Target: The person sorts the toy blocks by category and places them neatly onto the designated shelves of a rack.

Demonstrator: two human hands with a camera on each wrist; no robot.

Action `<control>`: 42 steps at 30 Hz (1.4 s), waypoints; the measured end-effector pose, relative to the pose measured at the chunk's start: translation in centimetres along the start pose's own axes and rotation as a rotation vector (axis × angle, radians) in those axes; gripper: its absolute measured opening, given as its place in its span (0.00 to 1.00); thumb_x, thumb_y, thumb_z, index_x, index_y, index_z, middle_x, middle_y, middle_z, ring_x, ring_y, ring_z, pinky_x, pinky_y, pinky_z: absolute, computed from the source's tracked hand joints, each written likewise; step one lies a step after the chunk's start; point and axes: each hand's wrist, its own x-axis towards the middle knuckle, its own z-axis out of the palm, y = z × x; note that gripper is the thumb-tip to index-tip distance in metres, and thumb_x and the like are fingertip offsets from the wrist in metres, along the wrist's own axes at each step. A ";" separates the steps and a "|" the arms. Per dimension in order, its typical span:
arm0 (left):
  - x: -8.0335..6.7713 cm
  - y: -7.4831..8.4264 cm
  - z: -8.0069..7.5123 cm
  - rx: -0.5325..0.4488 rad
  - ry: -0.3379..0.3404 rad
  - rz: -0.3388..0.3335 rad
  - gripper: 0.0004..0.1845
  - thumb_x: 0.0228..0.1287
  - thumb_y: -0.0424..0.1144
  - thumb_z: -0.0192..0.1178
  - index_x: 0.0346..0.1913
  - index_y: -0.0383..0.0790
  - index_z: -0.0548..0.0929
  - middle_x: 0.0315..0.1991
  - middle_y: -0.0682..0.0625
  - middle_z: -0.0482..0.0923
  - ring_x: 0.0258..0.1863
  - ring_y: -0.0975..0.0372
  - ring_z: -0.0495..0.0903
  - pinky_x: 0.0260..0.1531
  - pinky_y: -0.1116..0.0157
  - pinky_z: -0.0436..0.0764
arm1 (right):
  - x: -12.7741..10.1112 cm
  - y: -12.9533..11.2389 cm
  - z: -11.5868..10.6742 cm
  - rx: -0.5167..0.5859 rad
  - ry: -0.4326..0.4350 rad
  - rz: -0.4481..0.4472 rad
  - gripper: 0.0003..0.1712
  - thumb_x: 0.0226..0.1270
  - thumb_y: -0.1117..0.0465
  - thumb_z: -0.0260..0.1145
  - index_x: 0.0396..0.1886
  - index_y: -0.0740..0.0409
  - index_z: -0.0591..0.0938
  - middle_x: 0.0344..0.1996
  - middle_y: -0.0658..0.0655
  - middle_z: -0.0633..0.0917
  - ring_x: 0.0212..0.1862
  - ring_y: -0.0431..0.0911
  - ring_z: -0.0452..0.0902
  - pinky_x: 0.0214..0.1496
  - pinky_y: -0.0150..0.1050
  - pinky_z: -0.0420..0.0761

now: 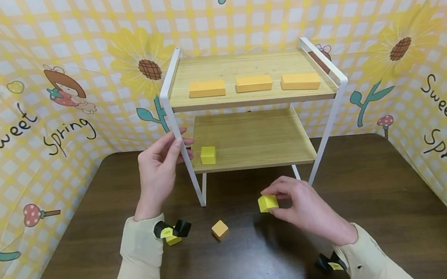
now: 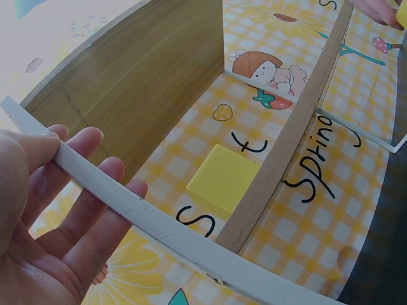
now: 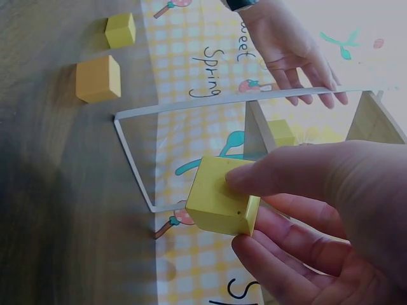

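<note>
My right hand (image 1: 307,203) pinches a yellow cube (image 1: 267,204) between thumb and fingertips, above the table in front of the two-tier shelf (image 1: 252,101). The right wrist view shows the thumb lying on one face of this cube (image 3: 216,190). At the shelf's left side, my left hand (image 1: 156,168) holds the white upright (image 1: 188,164), thumb on the near side and fingers behind it. Close to those fingers, another yellow cube (image 1: 208,155) sits at the left end of the lower board (image 1: 254,138).
Three orange blocks (image 1: 253,83) lie in a row on the upper board (image 1: 240,66). On the dark table (image 1: 246,266) are an orange cube (image 1: 220,229) and a yellow cube (image 1: 173,240), partly hidden by the left wrist strap. Checked cloth (image 1: 83,31) surrounds the table's back and sides.
</note>
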 end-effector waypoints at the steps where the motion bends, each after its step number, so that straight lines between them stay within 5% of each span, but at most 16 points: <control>1: 0.0 0.0 0.0 0.001 0.000 0.000 0.14 0.76 0.32 0.58 0.58 0.29 0.84 0.41 0.26 0.83 0.32 0.48 0.87 0.38 0.57 0.88 | 0.1 -0.1 0.0 0.001 0.001 -0.004 0.21 0.53 0.75 0.78 0.47 0.57 0.88 0.44 0.47 0.84 0.45 0.40 0.83 0.50 0.36 0.85; 19: 0.1 0.0 0.1 0.004 0.006 0.009 0.13 0.76 0.32 0.59 0.57 0.32 0.85 0.39 0.37 0.86 0.31 0.54 0.88 0.38 0.59 0.88 | 1.1 -1.0 -0.4 0.015 0.015 -0.011 0.20 0.54 0.73 0.78 0.47 0.56 0.88 0.45 0.46 0.85 0.45 0.39 0.83 0.50 0.35 0.85; 32: 0.0 0.1 0.0 0.005 0.006 0.015 0.13 0.76 0.32 0.59 0.57 0.33 0.86 0.41 0.26 0.83 0.31 0.50 0.88 0.37 0.60 0.88 | 1.3 -1.4 -0.6 0.035 0.031 -0.016 0.20 0.55 0.73 0.78 0.48 0.56 0.88 0.45 0.46 0.84 0.46 0.38 0.83 0.51 0.33 0.84; 42: 0.0 0.1 0.0 -0.018 0.001 -0.004 0.13 0.76 0.31 0.59 0.57 0.30 0.85 0.41 0.33 0.85 0.34 0.42 0.86 0.39 0.59 0.88 | 2.0 -2.0 -1.0 0.054 0.069 -0.039 0.22 0.54 0.74 0.79 0.49 0.57 0.88 0.46 0.47 0.84 0.48 0.42 0.82 0.52 0.32 0.84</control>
